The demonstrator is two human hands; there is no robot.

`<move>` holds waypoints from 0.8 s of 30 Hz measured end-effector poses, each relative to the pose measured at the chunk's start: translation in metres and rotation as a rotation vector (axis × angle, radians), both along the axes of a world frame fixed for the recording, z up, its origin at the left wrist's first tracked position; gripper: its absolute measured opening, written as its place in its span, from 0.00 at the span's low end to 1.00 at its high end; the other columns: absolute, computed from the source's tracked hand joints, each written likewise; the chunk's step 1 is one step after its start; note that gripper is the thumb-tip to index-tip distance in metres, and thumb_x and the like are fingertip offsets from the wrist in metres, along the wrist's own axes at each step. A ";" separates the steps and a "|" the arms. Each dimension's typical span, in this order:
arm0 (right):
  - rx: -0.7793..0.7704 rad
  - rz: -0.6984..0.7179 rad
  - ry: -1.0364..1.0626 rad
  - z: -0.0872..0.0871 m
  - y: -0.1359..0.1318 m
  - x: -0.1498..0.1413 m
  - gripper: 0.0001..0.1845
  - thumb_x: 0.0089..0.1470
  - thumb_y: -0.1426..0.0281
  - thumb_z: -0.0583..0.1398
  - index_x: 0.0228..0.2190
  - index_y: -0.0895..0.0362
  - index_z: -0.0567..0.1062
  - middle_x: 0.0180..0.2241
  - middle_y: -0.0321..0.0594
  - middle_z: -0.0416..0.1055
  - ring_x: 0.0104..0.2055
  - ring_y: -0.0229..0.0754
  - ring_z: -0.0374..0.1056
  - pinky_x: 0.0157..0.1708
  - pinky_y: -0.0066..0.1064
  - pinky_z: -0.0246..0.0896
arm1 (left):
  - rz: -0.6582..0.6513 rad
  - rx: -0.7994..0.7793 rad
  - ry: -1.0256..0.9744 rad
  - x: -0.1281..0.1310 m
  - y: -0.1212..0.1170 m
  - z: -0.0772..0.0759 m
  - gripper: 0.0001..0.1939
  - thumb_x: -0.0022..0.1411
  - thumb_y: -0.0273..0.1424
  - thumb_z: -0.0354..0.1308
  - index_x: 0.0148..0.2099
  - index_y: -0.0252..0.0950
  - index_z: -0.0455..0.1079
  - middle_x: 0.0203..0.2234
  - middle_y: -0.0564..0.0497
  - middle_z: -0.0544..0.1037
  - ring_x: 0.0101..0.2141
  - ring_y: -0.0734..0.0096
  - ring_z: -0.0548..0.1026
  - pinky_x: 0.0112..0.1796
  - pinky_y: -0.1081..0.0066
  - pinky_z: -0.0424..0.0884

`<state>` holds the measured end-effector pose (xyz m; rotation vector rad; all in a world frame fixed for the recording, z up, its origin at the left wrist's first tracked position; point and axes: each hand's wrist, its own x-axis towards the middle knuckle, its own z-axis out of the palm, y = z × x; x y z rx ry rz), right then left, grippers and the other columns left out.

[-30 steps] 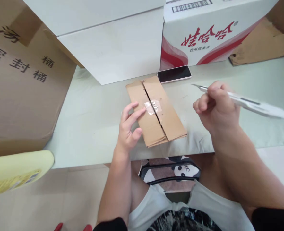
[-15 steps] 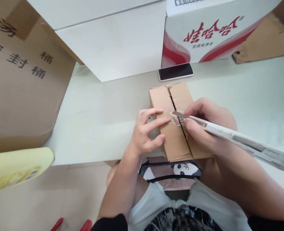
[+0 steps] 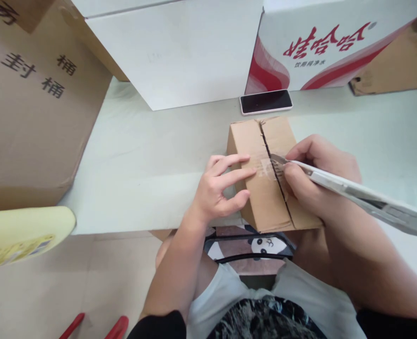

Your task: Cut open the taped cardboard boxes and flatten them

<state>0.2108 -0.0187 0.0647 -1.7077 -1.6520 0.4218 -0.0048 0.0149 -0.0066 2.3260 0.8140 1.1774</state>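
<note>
A small brown cardboard box (image 3: 268, 200) sits at the table's near edge, its two top flaps meeting along a dark seam. Clear tape (image 3: 267, 168) lies on the top, left of the seam. My left hand (image 3: 217, 188) rests against the box's left side with its fingers spread, fingertips on the left flap. In my right hand (image 3: 321, 174) is a utility knife (image 3: 356, 195) with a long white handle, pinched close to the blade. The blade tip touches the seam near the tape.
A phone (image 3: 266, 101) lies behind the box on the pale tabletop (image 3: 151, 179). White cartons (image 3: 190, 56), one with red lettering (image 3: 321, 52), stand along the back. A big brown carton (image 3: 42, 117) is at left, with a yellow rounded object (image 3: 24, 235) in front of it.
The knife tip has gone from the tape left of the seam to the seam itself. My left hand still rests on the box. The whole view has shifted slightly.
</note>
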 end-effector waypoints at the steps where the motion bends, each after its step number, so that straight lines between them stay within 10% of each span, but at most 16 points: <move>1: -0.012 0.001 -0.007 0.001 0.000 -0.001 0.03 0.47 0.70 0.60 0.27 0.50 0.69 0.20 0.32 0.69 0.20 0.38 0.61 0.24 0.33 0.54 | -0.004 -0.002 -0.011 0.000 0.000 0.000 0.23 0.72 0.47 0.52 0.54 0.40 0.80 0.57 0.42 0.79 0.50 0.57 0.75 0.50 0.56 0.73; 24: 0.057 0.353 0.232 0.005 -0.009 0.008 0.09 0.42 0.74 0.57 0.16 0.52 0.64 0.13 0.29 0.56 0.15 0.33 0.49 0.17 0.31 0.45 | -0.008 -0.002 -0.056 0.002 0.002 -0.002 0.20 0.73 0.46 0.53 0.53 0.40 0.79 0.56 0.42 0.80 0.50 0.59 0.77 0.48 0.58 0.75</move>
